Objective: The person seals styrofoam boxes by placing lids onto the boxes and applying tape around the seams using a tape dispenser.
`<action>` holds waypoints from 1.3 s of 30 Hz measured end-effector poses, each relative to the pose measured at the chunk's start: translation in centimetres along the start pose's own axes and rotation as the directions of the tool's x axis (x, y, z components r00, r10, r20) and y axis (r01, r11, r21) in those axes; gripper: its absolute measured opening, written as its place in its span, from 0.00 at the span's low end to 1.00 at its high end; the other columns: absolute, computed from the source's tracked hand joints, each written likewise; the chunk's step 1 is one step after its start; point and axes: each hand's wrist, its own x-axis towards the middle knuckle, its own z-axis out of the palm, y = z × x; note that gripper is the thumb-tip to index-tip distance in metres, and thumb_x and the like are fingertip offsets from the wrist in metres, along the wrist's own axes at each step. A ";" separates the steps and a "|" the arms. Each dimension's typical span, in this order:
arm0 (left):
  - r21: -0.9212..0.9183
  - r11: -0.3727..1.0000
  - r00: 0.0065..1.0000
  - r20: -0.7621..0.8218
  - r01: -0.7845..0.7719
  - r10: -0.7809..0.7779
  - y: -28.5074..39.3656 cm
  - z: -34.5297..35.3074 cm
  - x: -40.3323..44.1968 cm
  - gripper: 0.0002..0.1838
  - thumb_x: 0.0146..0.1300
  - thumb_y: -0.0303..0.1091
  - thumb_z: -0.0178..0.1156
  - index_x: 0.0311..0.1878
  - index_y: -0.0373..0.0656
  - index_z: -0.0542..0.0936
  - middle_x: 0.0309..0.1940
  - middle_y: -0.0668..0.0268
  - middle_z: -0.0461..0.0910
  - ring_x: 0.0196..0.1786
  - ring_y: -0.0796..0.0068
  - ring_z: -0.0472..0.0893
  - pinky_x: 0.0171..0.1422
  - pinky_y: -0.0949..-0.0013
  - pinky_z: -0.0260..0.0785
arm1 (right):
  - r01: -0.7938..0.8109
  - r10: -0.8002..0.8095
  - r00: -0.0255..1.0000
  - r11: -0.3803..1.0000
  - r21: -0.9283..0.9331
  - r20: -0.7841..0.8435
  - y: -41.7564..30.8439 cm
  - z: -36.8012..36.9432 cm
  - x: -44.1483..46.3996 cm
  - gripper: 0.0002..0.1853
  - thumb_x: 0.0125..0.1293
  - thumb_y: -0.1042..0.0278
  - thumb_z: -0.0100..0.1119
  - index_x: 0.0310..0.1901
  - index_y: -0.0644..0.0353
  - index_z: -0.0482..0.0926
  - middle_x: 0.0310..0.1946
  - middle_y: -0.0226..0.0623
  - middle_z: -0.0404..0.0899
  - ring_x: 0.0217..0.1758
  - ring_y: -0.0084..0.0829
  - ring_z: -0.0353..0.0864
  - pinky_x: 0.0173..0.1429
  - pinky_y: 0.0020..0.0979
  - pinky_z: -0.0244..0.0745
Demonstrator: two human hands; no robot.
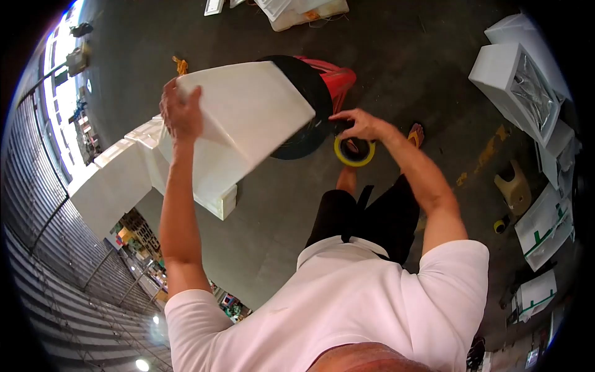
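Observation:
A white foam box (254, 111) lies tilted over a round black surface (304, 139). My left hand (181, 113) grips the box's far left corner, the thumb on the near face and the fingers partly hidden behind the edge. Off the box's right corner, my right hand (364, 126) is closed, its index finger pointing left toward the box. A roll of yellow tape (354, 163) hangs from this hand, its upper rim hidden by the fingers. Whether any tape runs from the roll to the box, I cannot make out.
More white foam boxes (111, 186) stand at the left. Something red plastic (338, 80) shows behind the black surface. Foam boxes (517, 80) and a beige plastic piece (513, 189) lie on the floor at right, with another tape roll (499, 226). Foam pieces (307, 12) lie at the far side.

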 end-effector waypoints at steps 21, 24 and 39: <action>-0.072 0.996 0.989 -0.133 0.055 -0.064 0.8 -1.2 -3.2 0.30 0.60 0.53 0.62 0.62 0.47 0.75 0.58 0.58 0.77 0.64 0.53 0.72 0.68 0.55 0.61 | 0.147 -0.144 0.973 0.989 0.004 -0.181 -1.5 -4.3 7.0 0.32 0.50 0.66 0.73 0.60 0.55 0.79 0.55 0.40 0.81 0.54 0.26 0.79 0.57 0.31 0.75; -0.015 0.969 0.964 0.098 -0.246 0.246 6.2 -1.2 -3.5 0.29 0.55 0.47 0.67 0.60 0.49 0.76 0.54 0.59 0.78 0.60 0.53 0.73 0.67 0.53 0.61 | 0.125 -0.109 0.970 0.990 0.059 -0.215 -0.2 -5.5 9.1 0.31 0.53 0.66 0.72 0.62 0.51 0.78 0.64 0.43 0.74 0.63 0.35 0.76 0.66 0.32 0.72; -0.095 0.926 0.927 0.056 -0.366 0.372 5.4 -1.4 -1.4 0.26 0.58 0.44 0.67 0.59 0.48 0.76 0.56 0.59 0.77 0.62 0.54 0.72 0.68 0.53 0.60 | 0.169 -0.126 0.947 0.978 0.123 -0.296 -1.7 -5.8 10.0 0.31 0.54 0.63 0.72 0.61 0.60 0.77 0.55 0.39 0.80 0.58 0.27 0.76 0.63 0.28 0.71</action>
